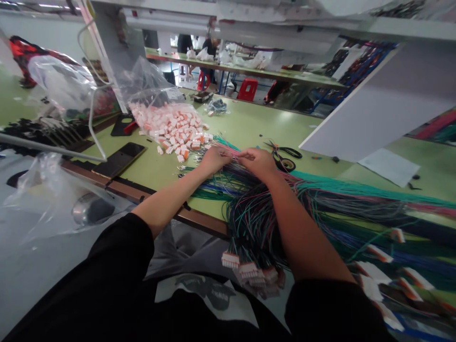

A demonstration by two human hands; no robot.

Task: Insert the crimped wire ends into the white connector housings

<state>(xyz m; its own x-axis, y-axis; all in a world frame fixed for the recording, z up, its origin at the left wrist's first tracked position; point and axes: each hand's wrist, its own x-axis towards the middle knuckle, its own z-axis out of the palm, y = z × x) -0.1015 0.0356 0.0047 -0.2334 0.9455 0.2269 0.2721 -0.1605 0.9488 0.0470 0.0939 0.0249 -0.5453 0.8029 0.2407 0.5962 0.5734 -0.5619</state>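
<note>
My left hand [214, 160] and my right hand [259, 162] meet over a thick spread of thin wires [245, 176], thumbs and fingertips pinched together. Pink wires [232, 151] run between the fingertips of both hands; whether a connector is among them is hidden. Just left of my left hand, bare metal wire ends stick out beside a heap of white and orange plug connectors [181, 124]. Below my right forearm, a bunch of wired connectors [249, 271] hangs over the table's front edge.
Scissors [288, 152] and a roll of black tape [287, 165] lie beyond my right hand. A dark phone [121, 159] rests at the left, near a bent metal rod [93, 126]. A white panel [377, 104] slants at the right. People stand at a far table.
</note>
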